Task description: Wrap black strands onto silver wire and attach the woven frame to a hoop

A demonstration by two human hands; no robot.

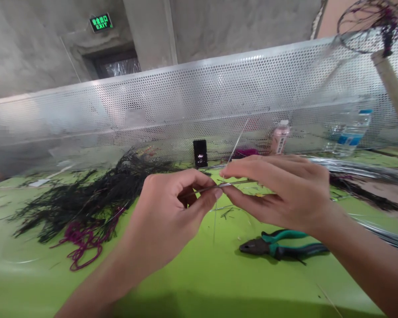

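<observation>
Both hands meet over the middle of the green table [199, 282]. A short length of metal wire [234, 183], perhaps more than one strand, is pinched between the thumb and fingers of my left hand [175, 207]. Its end reaches into the gap between the thumb and forefinger of my right hand [281, 190]. That hand's fingertips close on a thin pale wire [238, 142], which sticks up beyond them and seems to run down below. Below my right hand lies a pair of pliers [255, 247] with green-and-black handles, untouched.
Black stringy fibres [96, 198] and purple cord [82, 243] lie at left. Coiled metal wire [361, 168] is at right. A phone [200, 153], pink bottle [280, 138] and water bottle [353, 134] stand by the perforated metal screen [172, 101]. A bamboo pole [391, 86] leans at right.
</observation>
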